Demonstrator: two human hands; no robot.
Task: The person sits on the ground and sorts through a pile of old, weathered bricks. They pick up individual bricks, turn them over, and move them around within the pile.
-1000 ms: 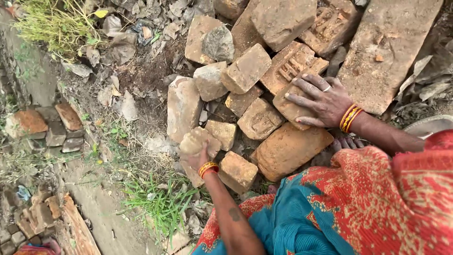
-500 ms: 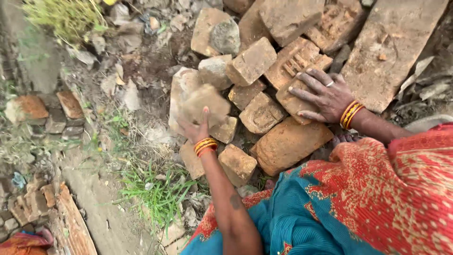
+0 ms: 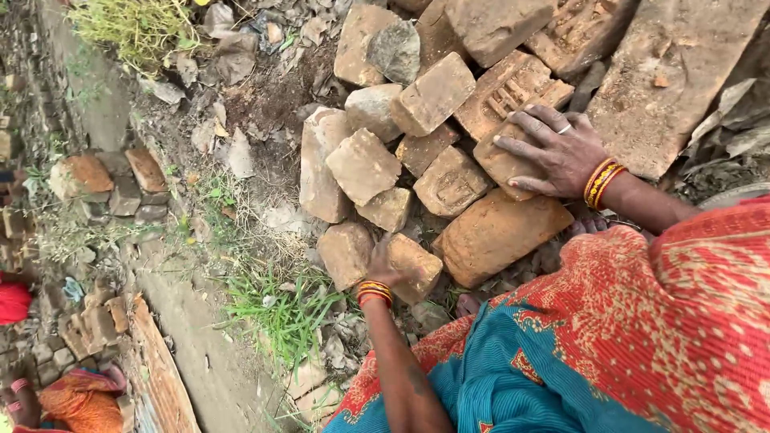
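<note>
Under left hand point(image 3: 380, 265): brick piece point(image 3: 414, 266).

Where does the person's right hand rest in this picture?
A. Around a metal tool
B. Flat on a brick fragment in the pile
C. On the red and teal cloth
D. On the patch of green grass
B: the right hand lies palm down, fingers spread, on a brownish brick fragment in the pile, above the larger orange brick.

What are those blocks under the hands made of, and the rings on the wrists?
The blocks look like fired clay brick: orange-brown, rough, chipped, dusty. The bangles on the right hand look glossy orange and yellow, perhaps plastic or glass; hard to tell.
</note>
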